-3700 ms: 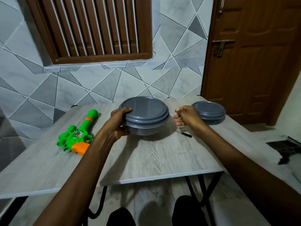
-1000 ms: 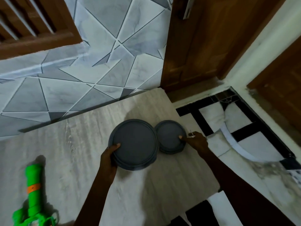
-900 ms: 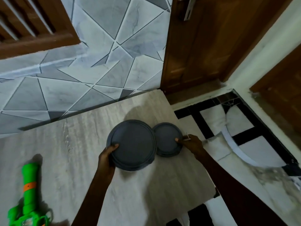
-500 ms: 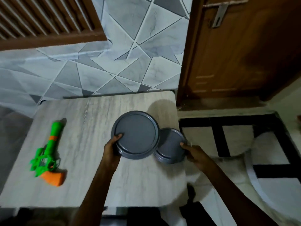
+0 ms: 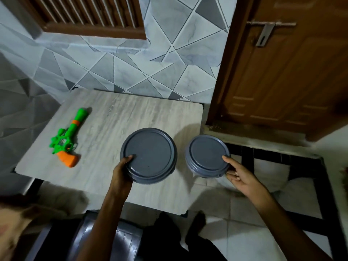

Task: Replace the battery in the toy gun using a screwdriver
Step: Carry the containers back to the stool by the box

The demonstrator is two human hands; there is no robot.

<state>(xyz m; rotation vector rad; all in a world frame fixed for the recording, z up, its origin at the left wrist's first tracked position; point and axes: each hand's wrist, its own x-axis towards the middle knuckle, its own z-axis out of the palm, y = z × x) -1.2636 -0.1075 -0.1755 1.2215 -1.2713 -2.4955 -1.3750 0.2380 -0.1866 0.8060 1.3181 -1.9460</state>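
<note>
Grey wood-grain table (image 5: 116,117) stands against a grey geometric-tiled wall (image 5: 131,72), under a brown louvred window (image 5: 90,14). A brown wooden door (image 5: 282,72) with a metal latch (image 5: 263,32) is beside it, and the floor (image 5: 235,213) is white tile with black bands. Green-and-orange toy gun (image 5: 68,137) lies flat at the table's left side, well apart from both hands. Left hand (image 5: 122,172) grips the large grey lidded container (image 5: 150,153), thumb on lid, over the tabletop. Right hand (image 5: 243,178) grips the small grey lidded container (image 5: 206,155) by its rim, past the table's right edge.
</note>
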